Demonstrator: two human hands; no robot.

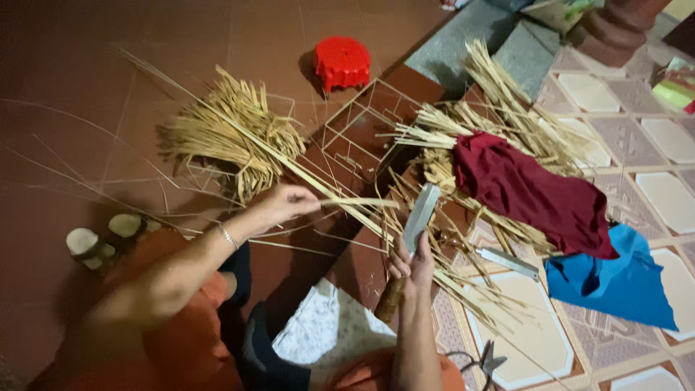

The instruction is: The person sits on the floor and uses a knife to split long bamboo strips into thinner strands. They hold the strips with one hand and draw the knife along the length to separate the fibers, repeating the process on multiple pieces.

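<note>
Left hand [279, 204]: I log its grip pinched on a bamboo strip [362, 203], long axis 3–9 o'clock.
Right hand [411, 262]: grip clenched on knife [418, 217], blade toward 12.
Relation: strip's free end at 10 o'clock of blade, nearly touching.

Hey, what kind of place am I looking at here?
Probably a home floor used for bamboo craft: patterned floor tiles, piles of split bamboo strips, and a big knife in the right hand.

left hand [286, 204] pinching, right hand [411, 265] fisted
</note>
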